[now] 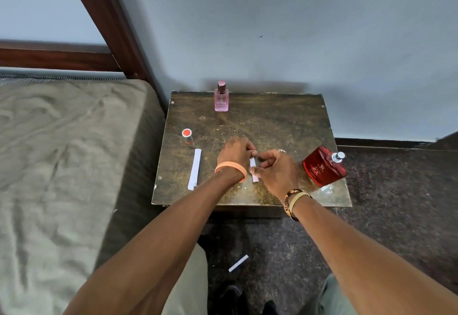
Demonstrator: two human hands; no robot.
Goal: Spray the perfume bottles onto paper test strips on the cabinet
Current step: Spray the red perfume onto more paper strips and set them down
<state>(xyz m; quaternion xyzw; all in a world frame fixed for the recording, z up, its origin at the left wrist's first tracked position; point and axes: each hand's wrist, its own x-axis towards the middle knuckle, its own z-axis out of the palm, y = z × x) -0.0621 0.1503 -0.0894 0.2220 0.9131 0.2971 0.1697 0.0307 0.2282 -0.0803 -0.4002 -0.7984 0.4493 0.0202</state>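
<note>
Left hand and right hand both pinch the narrow white paper strip, probably squaring it for the uncapped red glass perfume bottle at 3 o'clock.

cabinet | pink bottle rear | red bottle right edge | cap left | left strip | centre strip

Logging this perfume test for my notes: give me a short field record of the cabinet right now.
surface: cabinet
pink bottle: upright at back, capped
red bottle: right front, cap off
loose cap: left side
left strip: lying flat
middle strip: pinched by left hand and right hand
spare strip: on the floor
</note>
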